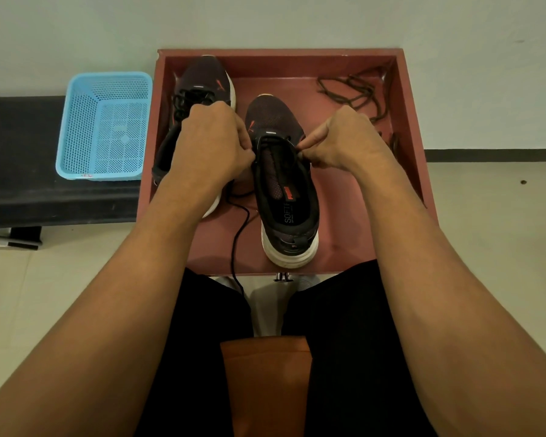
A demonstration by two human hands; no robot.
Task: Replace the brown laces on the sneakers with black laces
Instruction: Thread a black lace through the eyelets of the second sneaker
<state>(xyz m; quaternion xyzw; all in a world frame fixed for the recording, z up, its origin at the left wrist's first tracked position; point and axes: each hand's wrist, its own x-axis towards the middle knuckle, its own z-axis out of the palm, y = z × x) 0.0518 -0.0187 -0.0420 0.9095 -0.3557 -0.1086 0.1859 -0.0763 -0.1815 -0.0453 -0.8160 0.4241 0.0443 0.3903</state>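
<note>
Left hand (pixel 215 137) and right hand (pixel 338 140) each pinch the black lace (pixel 238 228) on the near sneaker (pixel 284 190).

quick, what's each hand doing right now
left hand: closed, pinching the black lace at the near sneaker.
right hand: closed, pinching the same lace at the sneaker's right-side eyelets.

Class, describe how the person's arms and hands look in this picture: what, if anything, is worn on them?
The left hand and right hand are ungloved, and the arms behind them are bare, with no sleeves in view. No watch, bracelet or ring shows on the visible parts.
</note>
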